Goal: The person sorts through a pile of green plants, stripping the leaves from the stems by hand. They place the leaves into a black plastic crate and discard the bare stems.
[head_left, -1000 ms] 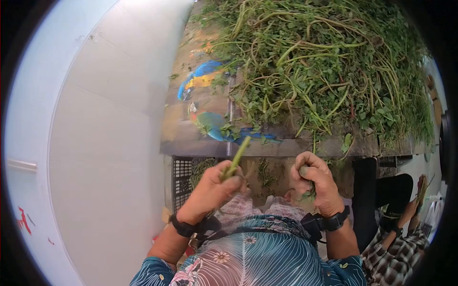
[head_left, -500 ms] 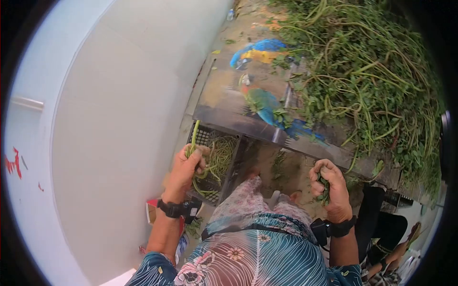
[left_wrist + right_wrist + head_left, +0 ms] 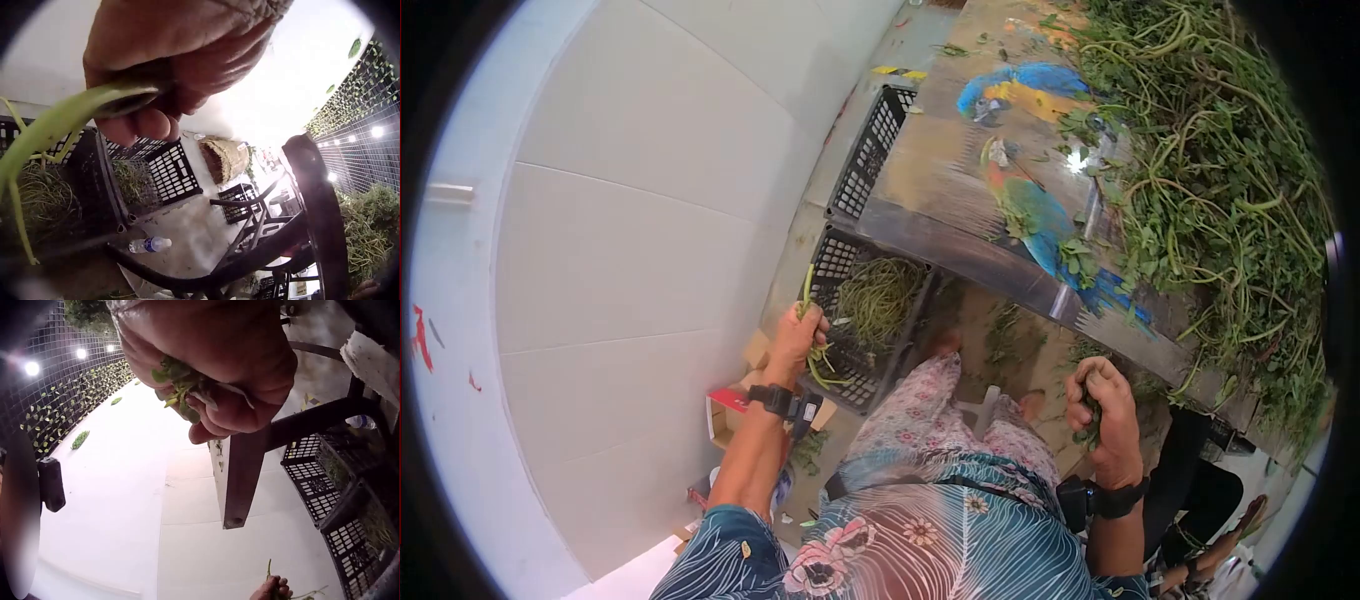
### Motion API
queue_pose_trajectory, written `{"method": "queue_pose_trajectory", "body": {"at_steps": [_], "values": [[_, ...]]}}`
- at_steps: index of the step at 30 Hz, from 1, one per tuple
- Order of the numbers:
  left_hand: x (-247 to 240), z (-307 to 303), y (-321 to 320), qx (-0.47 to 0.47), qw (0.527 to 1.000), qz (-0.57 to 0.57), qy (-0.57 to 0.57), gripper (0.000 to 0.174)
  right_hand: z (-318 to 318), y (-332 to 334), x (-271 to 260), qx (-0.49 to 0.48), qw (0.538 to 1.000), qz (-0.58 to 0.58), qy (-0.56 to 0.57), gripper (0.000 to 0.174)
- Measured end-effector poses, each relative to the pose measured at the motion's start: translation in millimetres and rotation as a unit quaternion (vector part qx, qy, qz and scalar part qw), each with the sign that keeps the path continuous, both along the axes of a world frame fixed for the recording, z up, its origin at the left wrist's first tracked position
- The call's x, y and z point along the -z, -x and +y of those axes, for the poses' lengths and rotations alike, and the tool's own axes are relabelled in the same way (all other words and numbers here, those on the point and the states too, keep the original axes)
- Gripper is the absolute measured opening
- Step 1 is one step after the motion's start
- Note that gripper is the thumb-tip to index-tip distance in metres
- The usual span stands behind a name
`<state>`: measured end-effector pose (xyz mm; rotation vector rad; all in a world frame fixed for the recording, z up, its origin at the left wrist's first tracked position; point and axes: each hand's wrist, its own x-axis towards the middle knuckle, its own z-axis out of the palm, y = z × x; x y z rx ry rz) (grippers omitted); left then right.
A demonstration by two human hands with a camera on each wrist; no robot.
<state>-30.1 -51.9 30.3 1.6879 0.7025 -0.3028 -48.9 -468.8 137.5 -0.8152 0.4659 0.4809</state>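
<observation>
Over the left edge of a black crate [image 3: 836, 252], the left hand [image 3: 796, 335] grips green stems [image 3: 808, 283]; one end points up, other ends hang below the fist. Close up in the left wrist view, a thick pale-green stem [image 3: 56, 128] comes out of the curled fingers. The right hand [image 3: 1108, 415] is a fist below the table's front edge, curled round small green leaves [image 3: 1090, 425]. Those leaves [image 3: 181, 384] poke out between its fingers in the right wrist view. Thin tangled stems [image 3: 882, 300] lie inside the crate.
A large heap of leafy stems [image 3: 1200, 170] covers the right of the parrot-printed table [image 3: 930, 185]. A second black crate [image 3: 875, 145] stands behind the first. An open cardboard box [image 3: 725, 415] is at the left, and another person's arm [image 3: 1215, 555] shows at lower right.
The left hand has moved left and down from before the table to the crate, holding the stems. The right hand stays closed on its leaves. The view has turned left.
</observation>
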Motion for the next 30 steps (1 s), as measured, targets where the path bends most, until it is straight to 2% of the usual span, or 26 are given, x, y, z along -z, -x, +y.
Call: {"method": "queue_pose_trajectory", "body": {"at_steps": [7, 11, 15, 20, 23, 26, 30], "values": [[33, 21, -8, -0.001, 0.999, 0.050, 0.004, 0.019, 20, -10, -2, -0.034, 0.997, 0.034, 0.054, 0.008], [39, 25, -23, 0.037, 0.995, 0.092, -0.013, 0.018, 18, -10, -10, 0.014, 0.996, 0.044, 0.082, 0.009], [39, 30, -31, 0.012, 0.987, 0.129, 0.092, 0.022, 15, -7, -6, 0.040, 0.993, 0.045, 0.103, 0.011], [35, 48, -41, -0.076, 0.940, 0.146, 0.300, 0.018, 34, -11, -5, 0.036, 0.994, 0.045, 0.097, 0.011], [46, 59, -45, -0.099, 0.929, 0.117, 0.337, 0.018, 47, -17, -10, 0.012, 0.995, 0.040, 0.095, 0.010], [54, 70, -44, -0.084, 0.925, 0.060, 0.366, 0.019, 58, -22, -10, -0.011, 0.994, 0.036, 0.104, 0.010], [53, 78, -49, -0.070, 0.948, 0.074, 0.302, 0.020, 67, -27, -4, -0.038, 0.994, 0.045, 0.097, 0.009]]}}
